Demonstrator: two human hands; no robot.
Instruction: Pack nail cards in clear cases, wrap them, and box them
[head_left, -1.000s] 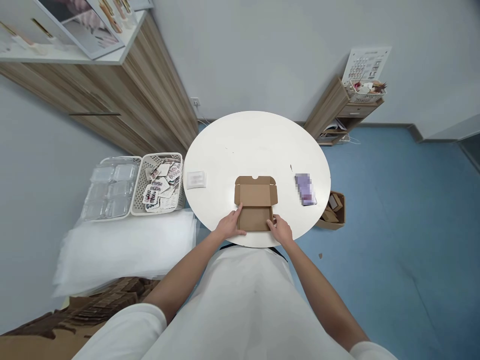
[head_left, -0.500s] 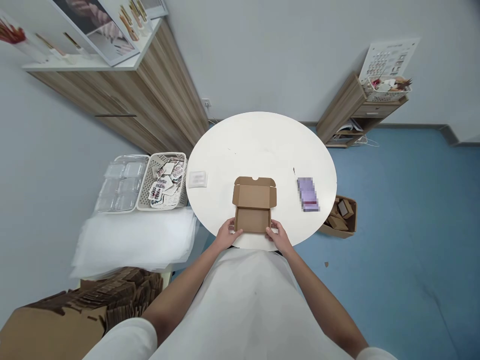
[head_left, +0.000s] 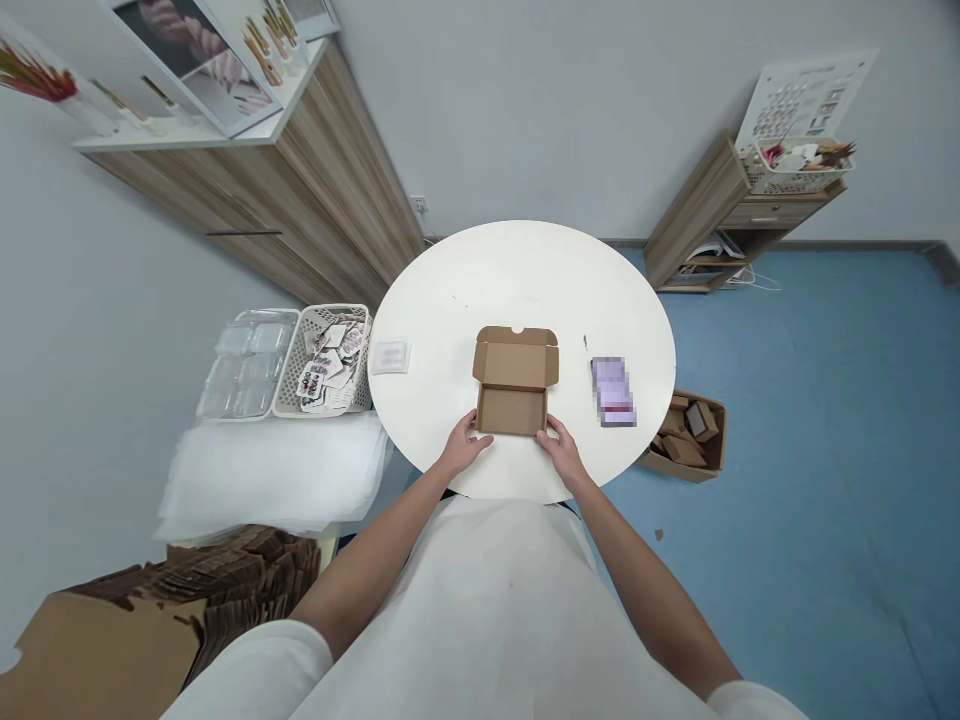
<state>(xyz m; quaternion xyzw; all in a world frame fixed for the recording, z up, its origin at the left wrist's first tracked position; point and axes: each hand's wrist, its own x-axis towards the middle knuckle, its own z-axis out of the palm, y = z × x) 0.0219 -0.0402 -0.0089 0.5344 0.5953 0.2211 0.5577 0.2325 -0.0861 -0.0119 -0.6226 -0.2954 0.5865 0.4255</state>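
An open cardboard box (head_left: 513, 410) lies on the white round table (head_left: 525, 270), its flapped lid raised at the far side and its inside bare. My left hand (head_left: 462, 446) is at the box's near left corner, fingers along the side and thumb by the front edge. At the near right corner, my right hand (head_left: 561, 450) holds the box the same way. Right of the box is a purple, pixelated item (head_left: 613, 391). A small white packet (head_left: 391, 357) lies near the table's left edge.
Left of the table are a white basket of printed cards (head_left: 330, 365), clear plastic trays (head_left: 251, 365), translucent sheets (head_left: 277, 475) and a carton of flattened cardboard (head_left: 112, 650). A carton of small brown boxes (head_left: 686, 440) stands on the floor at right. Wooden cabinets (head_left: 352, 170) stand behind.
The box has slid away from my body across the table, and both hands have moved forward with it. The camera view has shifted slightly.
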